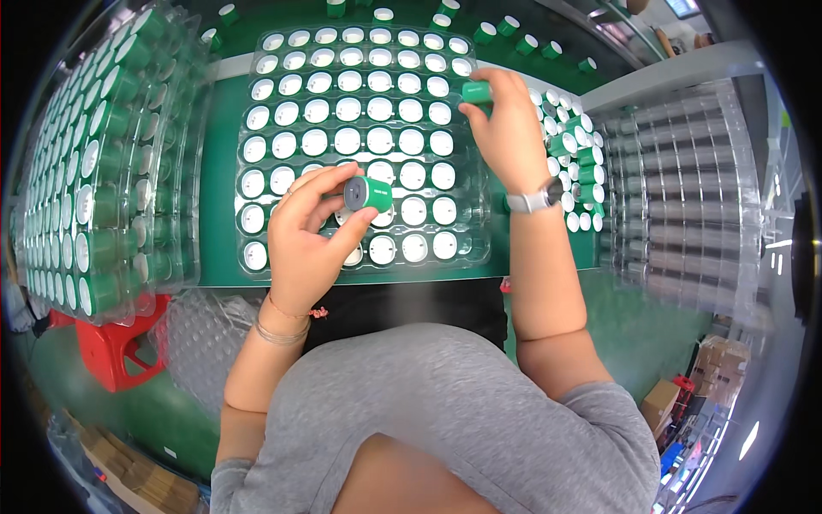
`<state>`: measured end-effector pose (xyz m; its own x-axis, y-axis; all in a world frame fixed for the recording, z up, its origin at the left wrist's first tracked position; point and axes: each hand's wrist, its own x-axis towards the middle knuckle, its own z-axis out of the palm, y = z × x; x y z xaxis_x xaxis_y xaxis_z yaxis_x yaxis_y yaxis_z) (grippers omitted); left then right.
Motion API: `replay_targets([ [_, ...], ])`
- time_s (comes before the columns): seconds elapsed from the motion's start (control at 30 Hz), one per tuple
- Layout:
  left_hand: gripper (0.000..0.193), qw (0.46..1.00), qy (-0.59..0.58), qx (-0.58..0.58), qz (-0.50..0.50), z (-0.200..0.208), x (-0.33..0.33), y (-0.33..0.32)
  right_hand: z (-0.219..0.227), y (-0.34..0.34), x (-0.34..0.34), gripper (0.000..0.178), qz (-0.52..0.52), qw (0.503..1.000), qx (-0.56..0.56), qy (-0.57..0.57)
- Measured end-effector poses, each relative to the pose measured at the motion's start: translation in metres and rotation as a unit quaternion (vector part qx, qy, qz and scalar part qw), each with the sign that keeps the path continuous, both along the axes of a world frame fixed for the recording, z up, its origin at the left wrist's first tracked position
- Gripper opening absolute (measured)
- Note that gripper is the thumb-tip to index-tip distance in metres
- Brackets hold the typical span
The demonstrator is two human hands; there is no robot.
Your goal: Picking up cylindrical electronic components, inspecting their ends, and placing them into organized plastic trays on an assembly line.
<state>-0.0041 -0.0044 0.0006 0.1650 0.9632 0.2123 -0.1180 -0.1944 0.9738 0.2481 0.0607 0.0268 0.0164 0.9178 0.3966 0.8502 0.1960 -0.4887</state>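
Note:
My left hand point(308, 236) is closed on a short green cylinder point(378, 195), tilted so that its dark grey end faces left. It hovers over the near middle of a clear plastic tray point(473, 247). Rows of white-topped cylinders point(348, 109) fill the tray's pockets; my left hand hides some of the near ones. By the tray's far right corner my right hand point(512, 128) pinches another green cylinder point(476, 92) between thumb and fingers. That piece lies sideways in the grip, and I cannot tell whether it touches the tray.
Filled trays point(103, 188) are stacked high at the left. Right of my right wrist stands a cluster of loose green-and-white cylinders point(584, 163), with a stack of clear trays point(685, 184) beyond. Several cylinders point(485, 32) stand past the far ledge. A red stool point(116, 351) is low left.

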Motion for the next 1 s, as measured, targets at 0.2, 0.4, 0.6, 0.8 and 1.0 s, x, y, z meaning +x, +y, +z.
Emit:
replay_targets([
  [0.2, 0.043, 0.999, -0.031, -0.018, -0.032, 0.001, -0.006, 0.0, -0.024, 0.02, -0.003, 0.049, -0.032, 0.992, 0.014, -0.122],
  [0.4, 0.042, 0.997, -0.062, -0.015, -0.039, -0.001, -0.008, 0.001, -0.027, 0.021, 0.004, 0.039, -0.021, 0.99, -0.018, -0.138],
  [0.6, 0.041, 0.993, -0.1, -0.042, -0.036, 0.002, -0.01, 0.002, 0.017, -0.013, -0.032, 0.036, 0.049, 0.993, -0.099, 0.035],
  [0.8, 0.042, 0.991, -0.117, -0.056, -0.041, 0.001, -0.008, 0.001, 0.013, -0.067, -0.084, 0.041, 0.252, 0.768, -0.303, 0.505],
  [1.0, 0.042, 0.999, -0.002, 0.035, -0.027, -0.001, -0.008, 0.002, 0.013, -0.048, -0.05, 0.029, 0.023, 0.969, -0.107, 0.223],
])
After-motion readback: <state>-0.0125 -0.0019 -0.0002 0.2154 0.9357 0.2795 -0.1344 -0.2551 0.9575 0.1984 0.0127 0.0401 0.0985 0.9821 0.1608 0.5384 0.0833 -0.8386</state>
